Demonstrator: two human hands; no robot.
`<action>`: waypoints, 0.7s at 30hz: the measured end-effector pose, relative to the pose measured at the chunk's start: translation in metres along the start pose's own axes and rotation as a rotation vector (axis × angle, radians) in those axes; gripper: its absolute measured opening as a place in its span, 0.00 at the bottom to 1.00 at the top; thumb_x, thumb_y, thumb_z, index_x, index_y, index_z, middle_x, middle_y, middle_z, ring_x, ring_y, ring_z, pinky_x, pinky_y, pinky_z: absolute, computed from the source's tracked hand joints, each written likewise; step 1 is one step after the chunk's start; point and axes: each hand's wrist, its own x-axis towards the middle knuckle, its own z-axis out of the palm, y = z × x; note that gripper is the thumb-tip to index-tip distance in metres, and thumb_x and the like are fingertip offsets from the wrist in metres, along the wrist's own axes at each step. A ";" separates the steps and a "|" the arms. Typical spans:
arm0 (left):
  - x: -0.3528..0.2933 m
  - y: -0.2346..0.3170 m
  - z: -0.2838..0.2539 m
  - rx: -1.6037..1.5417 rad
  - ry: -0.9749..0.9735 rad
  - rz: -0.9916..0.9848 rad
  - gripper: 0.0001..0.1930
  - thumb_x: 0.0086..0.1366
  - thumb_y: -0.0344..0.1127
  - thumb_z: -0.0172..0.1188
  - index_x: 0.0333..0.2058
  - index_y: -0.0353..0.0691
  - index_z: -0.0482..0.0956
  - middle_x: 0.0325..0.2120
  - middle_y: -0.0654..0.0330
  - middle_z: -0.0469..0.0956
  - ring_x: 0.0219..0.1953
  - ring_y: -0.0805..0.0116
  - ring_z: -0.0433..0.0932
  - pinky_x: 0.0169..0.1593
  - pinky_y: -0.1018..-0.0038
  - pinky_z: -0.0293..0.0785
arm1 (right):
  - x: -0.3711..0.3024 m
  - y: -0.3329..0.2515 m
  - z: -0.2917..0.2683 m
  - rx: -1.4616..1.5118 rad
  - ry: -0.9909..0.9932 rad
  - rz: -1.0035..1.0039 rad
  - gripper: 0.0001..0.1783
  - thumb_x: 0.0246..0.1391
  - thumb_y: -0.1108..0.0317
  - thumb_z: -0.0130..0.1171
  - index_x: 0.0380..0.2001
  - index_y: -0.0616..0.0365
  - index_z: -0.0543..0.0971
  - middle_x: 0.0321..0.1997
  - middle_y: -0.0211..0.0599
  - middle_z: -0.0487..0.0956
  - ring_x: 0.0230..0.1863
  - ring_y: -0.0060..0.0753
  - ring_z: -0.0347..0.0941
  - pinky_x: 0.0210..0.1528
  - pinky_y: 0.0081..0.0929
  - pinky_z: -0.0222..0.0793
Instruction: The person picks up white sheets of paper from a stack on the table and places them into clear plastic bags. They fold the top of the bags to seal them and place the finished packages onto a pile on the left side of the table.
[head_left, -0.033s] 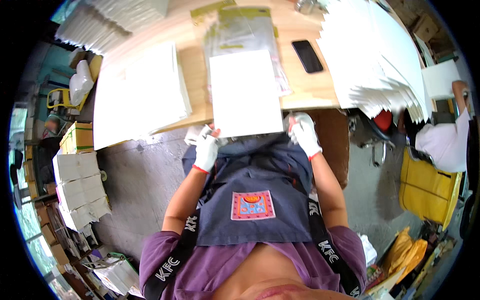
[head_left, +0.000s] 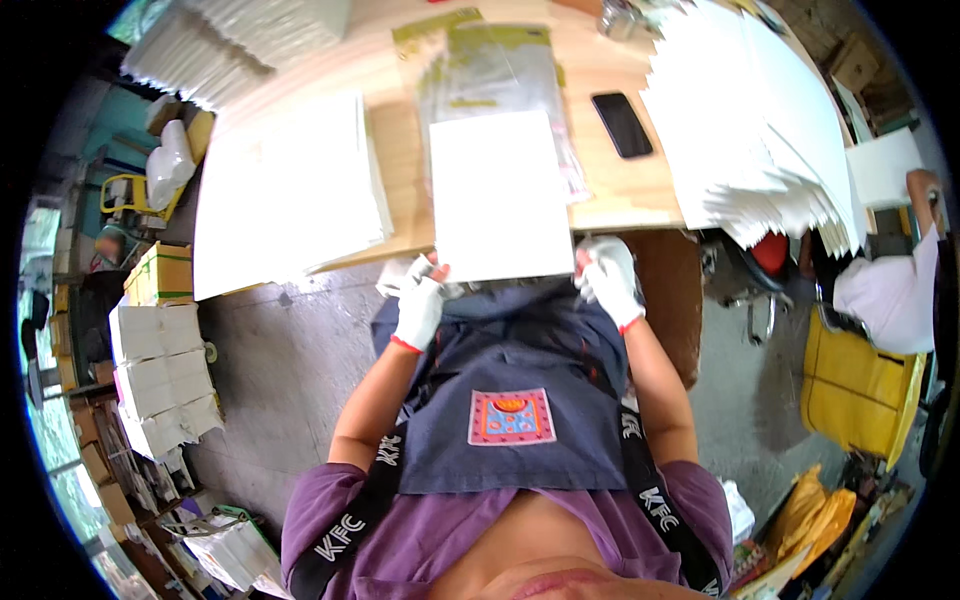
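Observation:
A white rectangular sheet (head_left: 502, 200) lies across the near edge of the wooden table (head_left: 400, 180), its near end jutting out over my apron. At its near left corner, my left hand (head_left: 420, 308), in a white glove with bare fingertips, pinches the edge. My gloved right hand (head_left: 608, 285) grips the near right corner between thumb and fingers; part of those fingers is hidden. Beneath the sheet's far end are clear plastic bags (head_left: 500, 75) with gold-coloured headers. To the right of them rests a black phone (head_left: 622, 125).
Large white sheets (head_left: 285, 190) are piled on the table's left, more stacked sheets (head_left: 750, 130) on its right. White packs (head_left: 160, 360) stand on the floor at left. At far right, a person in a pale top (head_left: 885, 300) holds a white sheet beside a yellow container (head_left: 860, 385).
The view has shifted slightly, so the table and its contents appear a little lower and farther right. Both hands keep their hold on the white sheet's near corners.

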 end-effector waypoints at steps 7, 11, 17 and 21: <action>-0.047 0.118 0.021 0.588 -0.025 0.428 0.15 0.62 0.29 0.58 0.47 0.31 0.75 0.35 0.63 0.77 0.34 0.79 0.72 0.38 0.81 0.70 | 0.038 0.000 0.067 0.388 -0.408 -0.100 0.17 0.59 0.71 0.42 0.49 0.65 0.71 0.26 0.31 0.77 0.21 0.19 0.69 0.24 0.16 0.67; -0.056 0.162 -0.035 0.558 0.259 0.709 0.14 0.62 0.26 0.55 0.46 0.28 0.76 0.34 0.63 0.77 0.35 0.77 0.72 0.40 0.80 0.69 | 0.053 -0.076 0.134 0.198 -0.387 -0.306 0.13 0.60 0.64 0.49 0.38 0.64 0.76 0.23 0.28 0.76 0.19 0.16 0.69 0.21 0.16 0.65; -0.016 0.195 -0.126 0.967 0.595 0.691 0.20 0.64 0.32 0.52 0.55 0.37 0.70 0.43 0.55 0.77 0.41 0.62 0.75 0.45 0.71 0.71 | 0.058 -0.167 0.223 -0.106 -0.387 -0.372 0.21 0.59 0.51 0.52 0.25 0.56 0.79 0.15 0.27 0.75 0.17 0.19 0.69 0.20 0.23 0.65; 0.004 0.171 -0.168 1.357 0.518 0.546 0.26 0.65 0.42 0.46 0.62 0.51 0.60 0.64 0.46 0.55 0.57 0.45 0.67 0.55 0.63 0.67 | 0.065 -0.151 0.231 -0.489 -0.281 -0.455 0.27 0.57 0.44 0.48 0.19 0.54 0.79 0.16 0.32 0.77 0.20 0.31 0.74 0.26 0.31 0.66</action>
